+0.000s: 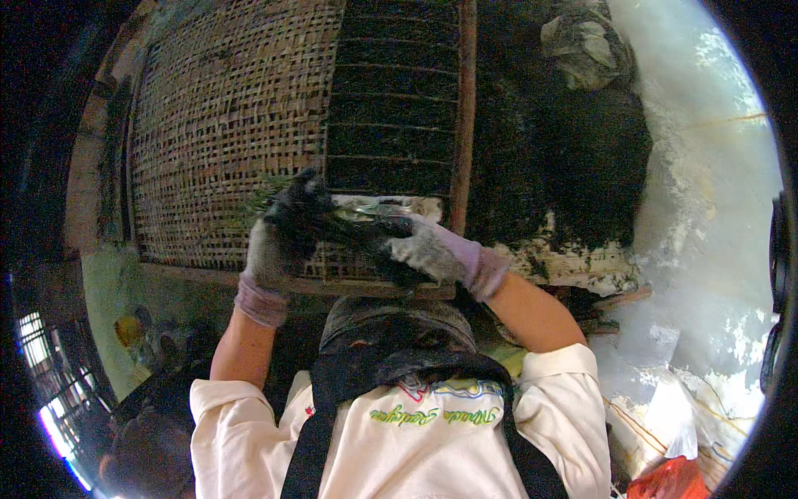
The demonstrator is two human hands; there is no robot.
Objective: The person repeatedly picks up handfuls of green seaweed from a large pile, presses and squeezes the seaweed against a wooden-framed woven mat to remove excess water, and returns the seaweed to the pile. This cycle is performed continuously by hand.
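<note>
My left hand (283, 227) wears a pale glove, its fingers blackened and blurred. It grips a dark clump of material (349, 229), just over the near part of a woven bamboo mat (230, 131). Thin greenish strands (262, 196) show beside its fingers. My right hand (430, 252), in a grey and lilac glove smeared black, is closed on the other end of the clump. What the clump is made of cannot be made out. Behind the right hand lies a pale strip with a shiny surface (386, 206), partly covered by the glove.
Right of the mat is a dark panel crossed by thin lines (393, 112), bordered by a wooden bar (465, 118). A black heap (561, 162) lies against the stained wall (698, 174), with a bundle (583, 47) on top. A red bag (670, 480) sits at lower right.
</note>
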